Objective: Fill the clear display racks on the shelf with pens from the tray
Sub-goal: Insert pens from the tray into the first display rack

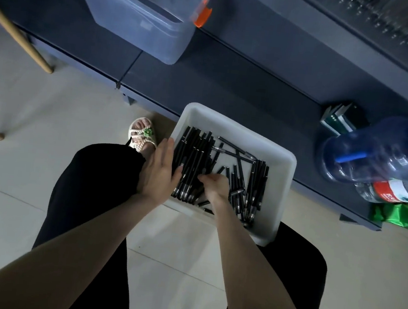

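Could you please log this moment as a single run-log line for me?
stage: gathering | left hand: flat against white tray left rim | right hand: fingers curled on black pens inside tray

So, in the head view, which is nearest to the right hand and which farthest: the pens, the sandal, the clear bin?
1. The pens: in the right hand grasp, inside the tray.
2. The sandal: left of the tray.
3. The clear bin: farthest, upper left.

Left forearm [72, 253] bare, right forearm [247, 273] bare too, loose black trousers [92, 187] on both legs, hem gathered at mid-frame, one cream woven sandal [137, 140] up at centre, green flower [147, 131] on its straps, toes showing
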`<state>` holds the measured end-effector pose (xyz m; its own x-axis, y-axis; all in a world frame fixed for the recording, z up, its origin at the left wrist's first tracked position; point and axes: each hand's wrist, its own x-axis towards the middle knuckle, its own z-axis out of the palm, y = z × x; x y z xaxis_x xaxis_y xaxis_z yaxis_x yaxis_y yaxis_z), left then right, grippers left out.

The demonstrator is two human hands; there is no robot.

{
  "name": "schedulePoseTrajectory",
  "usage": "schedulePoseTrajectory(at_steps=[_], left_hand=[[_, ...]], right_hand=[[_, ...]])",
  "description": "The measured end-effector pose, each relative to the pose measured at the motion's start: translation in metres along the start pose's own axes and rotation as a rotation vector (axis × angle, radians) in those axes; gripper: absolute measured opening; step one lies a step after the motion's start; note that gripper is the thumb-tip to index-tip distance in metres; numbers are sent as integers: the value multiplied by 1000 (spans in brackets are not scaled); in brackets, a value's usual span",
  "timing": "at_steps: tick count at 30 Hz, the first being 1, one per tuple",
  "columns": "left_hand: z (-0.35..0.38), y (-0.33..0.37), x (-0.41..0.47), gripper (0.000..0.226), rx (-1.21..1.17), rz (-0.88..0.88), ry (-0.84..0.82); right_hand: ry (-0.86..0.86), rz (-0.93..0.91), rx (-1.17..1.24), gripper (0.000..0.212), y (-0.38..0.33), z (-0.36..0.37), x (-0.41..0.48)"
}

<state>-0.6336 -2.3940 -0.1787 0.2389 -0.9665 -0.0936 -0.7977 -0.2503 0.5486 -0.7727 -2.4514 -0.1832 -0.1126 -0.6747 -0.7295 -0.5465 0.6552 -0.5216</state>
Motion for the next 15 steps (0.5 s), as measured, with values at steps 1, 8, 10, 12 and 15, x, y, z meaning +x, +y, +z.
schedulePoseTrajectory(at_steps=[1,8,10,12,15], left_hand=[[-1,0,0,68,3,-3,1],[-26,25,4,65,82,153,-23],[-42,51,15,59,107,246,1],[-59,81,30,57,103,348,24],[-85,129,49,48,4,428,-20]], right_hand=[[7,-4,69,17,1,-6,-2],[98,-199,359,10,-21,-89,-41],[116,-306,379,13,-33,-117,-57],[141,-409,400,20,-48,-145,-72],[215,-523,492,21,-76,-184,-98]])
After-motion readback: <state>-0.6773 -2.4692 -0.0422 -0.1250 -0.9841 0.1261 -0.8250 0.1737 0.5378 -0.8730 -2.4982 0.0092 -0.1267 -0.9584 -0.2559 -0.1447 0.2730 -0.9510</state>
